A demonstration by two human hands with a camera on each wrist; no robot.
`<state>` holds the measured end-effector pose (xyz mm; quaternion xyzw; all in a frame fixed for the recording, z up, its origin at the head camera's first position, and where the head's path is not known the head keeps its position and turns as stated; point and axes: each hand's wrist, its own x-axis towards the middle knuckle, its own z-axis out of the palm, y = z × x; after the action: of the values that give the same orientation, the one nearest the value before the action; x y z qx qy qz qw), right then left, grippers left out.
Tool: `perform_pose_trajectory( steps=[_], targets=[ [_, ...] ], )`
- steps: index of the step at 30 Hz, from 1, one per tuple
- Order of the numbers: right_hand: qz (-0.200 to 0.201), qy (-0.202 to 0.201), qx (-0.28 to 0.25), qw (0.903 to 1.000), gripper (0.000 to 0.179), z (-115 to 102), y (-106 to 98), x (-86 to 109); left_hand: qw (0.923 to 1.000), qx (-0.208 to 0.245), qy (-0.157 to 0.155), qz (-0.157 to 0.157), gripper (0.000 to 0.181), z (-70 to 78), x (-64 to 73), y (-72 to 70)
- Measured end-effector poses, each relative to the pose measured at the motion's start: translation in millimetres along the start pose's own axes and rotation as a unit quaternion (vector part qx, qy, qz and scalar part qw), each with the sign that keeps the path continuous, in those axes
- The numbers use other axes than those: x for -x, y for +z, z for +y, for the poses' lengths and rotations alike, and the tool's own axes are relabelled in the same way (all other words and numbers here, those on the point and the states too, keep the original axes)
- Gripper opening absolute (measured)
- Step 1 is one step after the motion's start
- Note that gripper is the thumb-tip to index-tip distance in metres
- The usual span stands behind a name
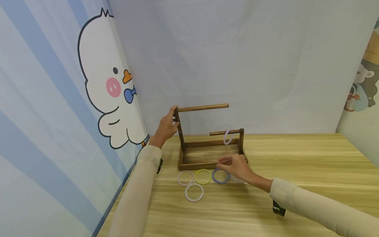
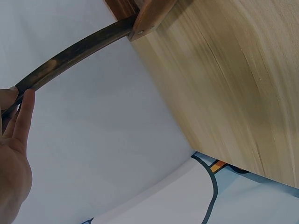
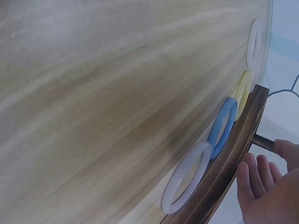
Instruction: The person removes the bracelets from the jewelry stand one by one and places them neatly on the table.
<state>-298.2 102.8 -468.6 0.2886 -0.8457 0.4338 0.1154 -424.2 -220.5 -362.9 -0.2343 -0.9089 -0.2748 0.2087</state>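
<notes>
A dark wooden stand with a shallow tray base has a tall post with a long bar on the left and a short post with a lower bar on the right. My left hand holds the top of the tall post between thumb and fingers. A lavender ring hangs on the lower bar. My right hand is over the tray's front edge, fingers loosely extended and holding nothing. Below it on the table lie a blue ring and a pale ring, partly hidden in the head view.
A yellow ring and a pinkish ring lie along the tray's front, with a white ring nearer me. Behind the wood-grain table hangs a pale curtain. A cartoon-printed cloth borders the left side.
</notes>
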Motion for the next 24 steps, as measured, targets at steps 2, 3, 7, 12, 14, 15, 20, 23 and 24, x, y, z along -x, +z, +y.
perform_pose_trajectory(
  steps=[2,3,7,12,14,15,20,23,24],
  targets=[
    [0.012,-0.003,0.002,0.9999,0.024,2,-3,-1.7,1.0,-0.001,-0.002,-0.001,0.075,0.0,0.1,0.0],
    [0.017,-0.003,0.003,0.9999,0.024,4,-4,-2.6,1.0,-0.002,-0.002,-0.002,0.075,0.0,0.2,0.0],
    [0.036,0.008,0.008,0.9993,0.025,8,-10,-5.9,1.0,-0.002,0.0,-0.002,0.075,-0.8,0.1,0.4],
    [0.056,0.015,0.016,0.9982,0.026,12,-17,-10.2,1.0,-0.002,0.003,-0.001,0.075,-2.7,-0.3,1.2],
    [0.062,0.014,0.022,0.9977,0.026,13,-20,-12.5,1.0,-0.004,0.001,-0.002,0.076,-2.9,-0.4,1.1],
    [0.065,0.013,0.025,0.9975,0.026,14,-21,-13.5,1.0,-0.004,0.0,-0.002,0.076,-2.7,-0.5,1.0],
    [0.085,0.007,0.039,0.9956,0.026,17,-27,-18.6,1.0,-0.001,0.001,-0.006,0.077,-2.3,-0.7,1.3],
    [0.098,0.006,0.041,0.9943,0.027,18,-30,-22.9,1.0,0.0,0.002,-0.007,0.076,-2.0,-0.7,1.5],
    [0.102,0.006,0.04,0.9939,0.028,18,-31,-24.5,1.0,0.001,0.002,-0.007,0.076,-1.9,-0.6,1.4]
  ],
)
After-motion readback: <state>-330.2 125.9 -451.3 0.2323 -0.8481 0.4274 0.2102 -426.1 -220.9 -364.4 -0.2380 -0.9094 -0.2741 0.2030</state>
